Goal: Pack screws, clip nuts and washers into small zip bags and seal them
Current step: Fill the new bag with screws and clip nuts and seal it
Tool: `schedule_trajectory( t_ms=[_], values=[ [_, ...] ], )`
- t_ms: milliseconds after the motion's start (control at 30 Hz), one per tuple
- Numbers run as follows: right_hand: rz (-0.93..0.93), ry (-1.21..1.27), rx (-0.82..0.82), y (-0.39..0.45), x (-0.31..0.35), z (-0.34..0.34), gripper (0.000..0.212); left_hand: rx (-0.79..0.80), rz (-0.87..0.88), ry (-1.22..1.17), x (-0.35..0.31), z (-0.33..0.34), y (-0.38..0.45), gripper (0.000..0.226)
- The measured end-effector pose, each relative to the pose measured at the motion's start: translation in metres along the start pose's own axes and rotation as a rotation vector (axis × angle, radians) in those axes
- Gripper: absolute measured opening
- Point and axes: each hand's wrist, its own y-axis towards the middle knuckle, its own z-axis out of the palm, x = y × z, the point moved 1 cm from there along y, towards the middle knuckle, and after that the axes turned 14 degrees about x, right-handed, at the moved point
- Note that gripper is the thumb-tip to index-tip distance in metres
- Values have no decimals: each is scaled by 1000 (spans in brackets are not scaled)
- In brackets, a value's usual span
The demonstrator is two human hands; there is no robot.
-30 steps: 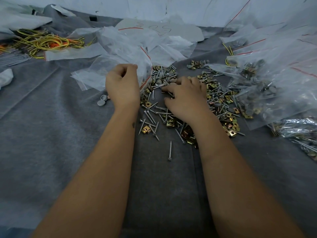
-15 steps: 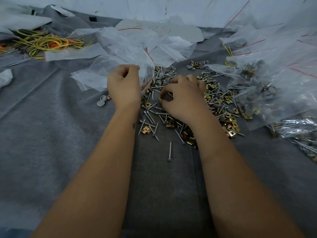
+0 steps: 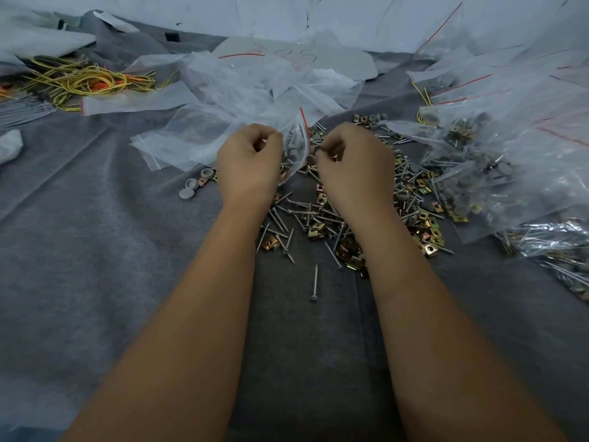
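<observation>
My left hand (image 3: 251, 164) pinches the small zip bag (image 3: 294, 145) open above the screw pile (image 3: 306, 218). My right hand (image 3: 352, 167) pinches something tiny at its mouth; I can't tell what.

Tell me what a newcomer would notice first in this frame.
Two bare hands meet at centre: the left hand pinches a small zip bag holding parts, the right hand beside its mouth. Beneath them spreads a pile of screws and gold clip nuts, with filled bags heaped at right.

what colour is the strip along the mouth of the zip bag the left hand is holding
Red, on the small clear plastic zip bag; clearest in the head view.
</observation>
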Motion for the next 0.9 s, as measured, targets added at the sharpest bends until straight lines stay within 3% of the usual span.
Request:
schedule_trajectory(
  t_ms=[133,300,433,633,800,900],
  values=[
    [-24,270,-166,0,3,-6,3,21,30,33,-2,1,-2,20],
    [-130,154,-52,-1,8,1,21,-4,24,-37,-4,0,-3,17],
    [-59,167,-58,1,2,-2,25,-52,-33,-177,-4,-4,-2,19],
    [-16,-330,218,0,-4,5,26,17,-36,-354,-7,-9,-2,25],
    [17,-413,298,-2,-5,8,28,-479,-15,-585,-8,-27,0,41],
    [-2,-378,294,-2,-2,8,19,-655,-4,-653,-4,-36,-1,44]
  ],
)
